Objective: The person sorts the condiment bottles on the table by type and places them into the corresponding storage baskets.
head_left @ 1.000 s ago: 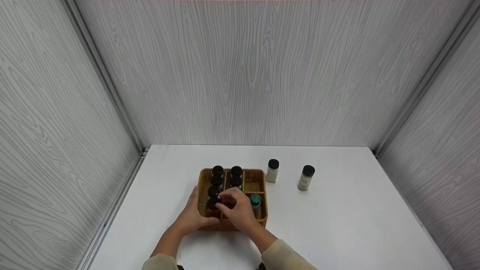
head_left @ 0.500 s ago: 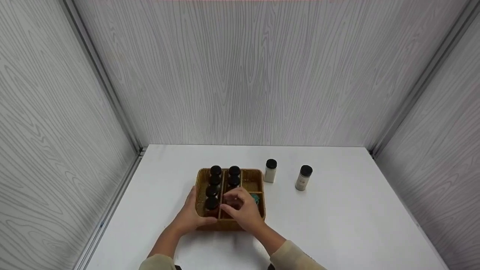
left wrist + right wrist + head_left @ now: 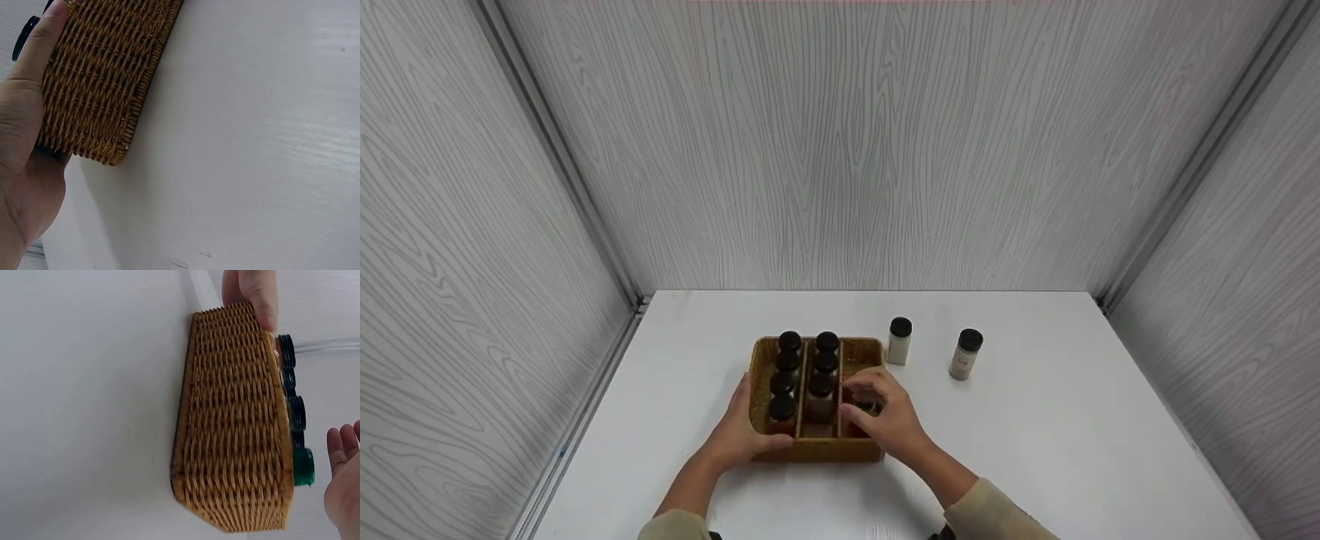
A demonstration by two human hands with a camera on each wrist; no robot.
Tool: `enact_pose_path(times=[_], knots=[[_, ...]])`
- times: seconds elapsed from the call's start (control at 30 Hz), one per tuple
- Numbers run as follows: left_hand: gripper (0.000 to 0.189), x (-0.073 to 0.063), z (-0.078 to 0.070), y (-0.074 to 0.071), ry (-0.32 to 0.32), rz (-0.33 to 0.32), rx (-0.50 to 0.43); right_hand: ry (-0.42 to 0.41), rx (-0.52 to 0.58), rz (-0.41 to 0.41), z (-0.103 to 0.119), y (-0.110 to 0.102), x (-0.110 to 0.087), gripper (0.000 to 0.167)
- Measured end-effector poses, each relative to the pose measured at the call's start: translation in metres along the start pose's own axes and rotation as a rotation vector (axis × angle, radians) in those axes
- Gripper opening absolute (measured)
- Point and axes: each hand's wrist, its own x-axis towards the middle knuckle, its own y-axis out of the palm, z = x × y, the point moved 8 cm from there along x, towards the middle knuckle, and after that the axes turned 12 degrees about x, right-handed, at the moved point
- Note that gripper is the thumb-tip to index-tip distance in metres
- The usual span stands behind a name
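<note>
A brown wicker basket [image 3: 834,451] with compartments stands on the table, filled partly with small spice jars. Black-capped jars [image 3: 820,403] line its left and middle compartments. My left hand [image 3: 735,436] grips the basket's front left corner, thumb over the front rim and fingers along the left side. Over the front right compartment is my right hand [image 3: 891,417], fingers bent and apart with nothing between them. Beneath it in the head view, a jar is mostly hidden; its green cap [image 3: 304,467] shows above the rim in the right wrist view, apart from the fingers.
Behind and to the right of the basket, a black-capped jar of pale contents [image 3: 899,342] stands on the white table [image 3: 1035,435]. Another labelled jar [image 3: 965,355] stands farther right. Grey wood-patterned panels [image 3: 840,150] enclose the back and sides.
My right hand has moved right, from over the left and middle compartments to over the green-capped jar. A jar in the middle compartment is now uncovered. The left hand stays at the corner.
</note>
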Motion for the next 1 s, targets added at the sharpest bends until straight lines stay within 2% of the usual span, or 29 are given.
enact_pose_path(times=[0.13,0.33,0.73,1.0], knots=[[0.157,0.000,0.000,0.001,0.001,0.007,0.003,-0.036,-0.017,-0.035,0.003,-0.024,-0.005,0.036],[0.158,0.001,0.001,0.001,0.002,0.009,-0.001,-0.070,-0.039,-0.131,-0.002,-0.067,-0.013,0.036],[0.157,0.000,0.002,0.001,0.002,0.021,-0.003,0.053,-0.133,-0.299,-0.029,-0.140,-0.024,0.038],[0.156,-0.001,0.000,0.000,-0.002,0.017,-0.010,0.101,-0.249,-0.356,-0.039,-0.179,-0.023,0.043]])
